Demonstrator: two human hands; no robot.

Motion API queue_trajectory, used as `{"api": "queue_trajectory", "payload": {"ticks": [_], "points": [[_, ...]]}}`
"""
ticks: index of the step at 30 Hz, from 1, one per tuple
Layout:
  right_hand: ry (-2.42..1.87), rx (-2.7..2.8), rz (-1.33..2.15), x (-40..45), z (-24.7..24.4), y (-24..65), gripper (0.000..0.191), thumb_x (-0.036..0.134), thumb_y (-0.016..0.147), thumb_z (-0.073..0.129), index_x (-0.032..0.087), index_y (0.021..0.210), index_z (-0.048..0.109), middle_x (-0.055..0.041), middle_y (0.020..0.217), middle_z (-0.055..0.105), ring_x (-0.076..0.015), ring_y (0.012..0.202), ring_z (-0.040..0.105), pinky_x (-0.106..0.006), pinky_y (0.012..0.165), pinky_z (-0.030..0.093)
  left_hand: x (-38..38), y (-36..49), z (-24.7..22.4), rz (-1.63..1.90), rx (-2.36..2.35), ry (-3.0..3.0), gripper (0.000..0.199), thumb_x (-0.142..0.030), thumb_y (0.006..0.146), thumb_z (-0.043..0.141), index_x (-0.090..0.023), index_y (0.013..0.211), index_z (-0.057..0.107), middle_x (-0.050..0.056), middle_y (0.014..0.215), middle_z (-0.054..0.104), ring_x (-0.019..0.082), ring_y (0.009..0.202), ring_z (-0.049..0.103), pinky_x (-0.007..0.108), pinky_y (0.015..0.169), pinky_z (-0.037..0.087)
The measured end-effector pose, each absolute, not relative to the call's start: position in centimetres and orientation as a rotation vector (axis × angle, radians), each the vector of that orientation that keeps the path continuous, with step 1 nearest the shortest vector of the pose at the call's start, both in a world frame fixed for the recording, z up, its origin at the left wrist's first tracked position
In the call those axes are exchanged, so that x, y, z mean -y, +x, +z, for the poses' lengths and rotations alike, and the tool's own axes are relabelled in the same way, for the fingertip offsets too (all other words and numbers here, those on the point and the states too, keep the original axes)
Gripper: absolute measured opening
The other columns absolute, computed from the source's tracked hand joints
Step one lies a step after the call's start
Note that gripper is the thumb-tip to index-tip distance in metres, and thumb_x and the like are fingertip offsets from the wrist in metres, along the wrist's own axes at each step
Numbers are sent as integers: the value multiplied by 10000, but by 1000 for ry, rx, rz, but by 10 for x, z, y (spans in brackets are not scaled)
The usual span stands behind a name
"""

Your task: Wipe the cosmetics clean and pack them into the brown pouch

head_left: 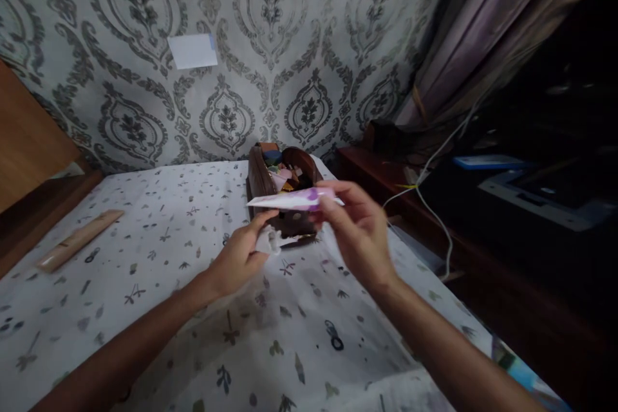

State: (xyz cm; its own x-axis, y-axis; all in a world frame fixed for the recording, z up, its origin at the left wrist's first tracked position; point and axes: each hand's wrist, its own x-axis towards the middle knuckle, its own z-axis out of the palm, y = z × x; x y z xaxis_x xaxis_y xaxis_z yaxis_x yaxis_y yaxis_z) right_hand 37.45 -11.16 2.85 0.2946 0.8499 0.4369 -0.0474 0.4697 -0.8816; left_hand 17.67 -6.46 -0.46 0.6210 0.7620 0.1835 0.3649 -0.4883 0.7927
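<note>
One wide printed sheet of white cloth lies under a rounded brown bag, smooth and leather-like, gaping over mixed small items. Before the bag, the right hand pinches a smooth white-and-purple tube, tapering to a thin edge; the left hand, one fingertip near the tube's underside, grips a smaller crumpled white wad.

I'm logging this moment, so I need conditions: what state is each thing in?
Brown bag: open, with things inside.
Purple-and-white tube: held roughly level in the right hand; whether capped, unclear.
White wad: crumpled, held in the left hand.
Patterned sheet: spread out.
White cable: hanging slack.
Curtain: hanging in folds.
</note>
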Motion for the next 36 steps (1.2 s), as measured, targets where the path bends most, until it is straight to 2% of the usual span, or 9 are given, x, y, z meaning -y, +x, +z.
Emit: {"api": "queue_trajectory", "payload": {"ticks": [3, 8, 10, 12, 14, 16, 22, 28, 36], "points": [[-985, 1153, 435, 115, 55, 402, 311, 480, 826, 747, 228, 996, 682, 2, 800, 665, -109, 587, 586, -239, 510, 490, 58, 199, -6, 634, -902, 2090, 646, -155, 822, 461, -138, 1464, 395, 23, 854, 641, 156, 660, 555, 251, 642, 419], [-1179, 1323, 194, 109, 78, 427, 296, 485, 849, 723, 224, 989, 713, -11, 767, 686, -127, 580, 591, -256, 503, 472, 58, 206, -8, 596, -895, 2115, 554, -104, 806, 451, -148, 1356, 503, 3, 791, 641, 168, 665, 590, 266, 666, 459], [-1267, 1420, 146, 103, 79, 432, 314, 508, 854, 708, 229, 998, 723, -19, 767, 700, -145, 613, 613, -264, 522, 477, 61, 203, -11, 604, -852, 2138, 558, -75, 789, 440, -171, 1331, 531, 39, 944, 700, 189, 771, 649, 287, 729, 500], [-1336, 1508, 117, 95, 78, 436, 333, 528, 858, 693, 229, 1000, 730, -30, 771, 710, -157, 627, 625, -271, 530, 473, 63, 200, -16, 631, -825, 2176, 618, -45, 762, 434, -194, 1355, 528, 79, 1203, 694, 232, 1020, 672, 333, 873, 521], [-1377, 1581, 92, 88, 76, 437, 342, 535, 858, 688, 219, 979, 739, -38, 767, 716, -161, 623, 625, -274, 530, 465, 64, 198, -23, 643, -815, 2214, 678, -36, 743, 445, -207, 1396, 511, 91, 1393, 614, 266, 1234, 601, 386, 1010, 491], [-1390, 1639, 68, 82, 76, 436, 341, 540, 852, 687, 214, 932, 749, -41, 756, 716, -164, 626, 628, -275, 535, 457, 65, 197, -28, 640, -801, 2233, 712, -42, 739, 458, -210, 1430, 490, 94, 1449, 576, 276, 1301, 564, 415, 1072, 466], [-1411, 1772, 21, 76, 79, 427, 263, 497, 868, 662, 251, 839, 751, -20, 714, 718, -160, 601, 608, -277, 532, 424, 65, 195, -33, 637, -752, 2232, 765, -37, 720, 460, -231, 1460, 463, 89, 1406, 609, 256, 1285, 583, 420, 1082, 479], [-1419, 1893, -41, 74, 75, 418, 216, 426, 867, 657, 246, 762, 714, -15, 682, 690, -149, 562, 558, -284, 526, 413, 65, 194, -35, 623, -738, 2254, 810, -14, 692, 449, -207, 1479, 441, 100, 1467, 560, 272, 1321, 554, 426, 1098, 470], [-1388, 1811, 19, 77, 82, 421, 224, 417, 862, 668, 213, 787, 722, -17, 689, 683, -146, 584, 576, -284, 530, 413, 62, 194, -23, 516, -812, 2360, 770, -62, 760, 449, -204, 1514, 381, 113, 1477, 548, 273, 1262, 588, 403, 1023, 494]]}}
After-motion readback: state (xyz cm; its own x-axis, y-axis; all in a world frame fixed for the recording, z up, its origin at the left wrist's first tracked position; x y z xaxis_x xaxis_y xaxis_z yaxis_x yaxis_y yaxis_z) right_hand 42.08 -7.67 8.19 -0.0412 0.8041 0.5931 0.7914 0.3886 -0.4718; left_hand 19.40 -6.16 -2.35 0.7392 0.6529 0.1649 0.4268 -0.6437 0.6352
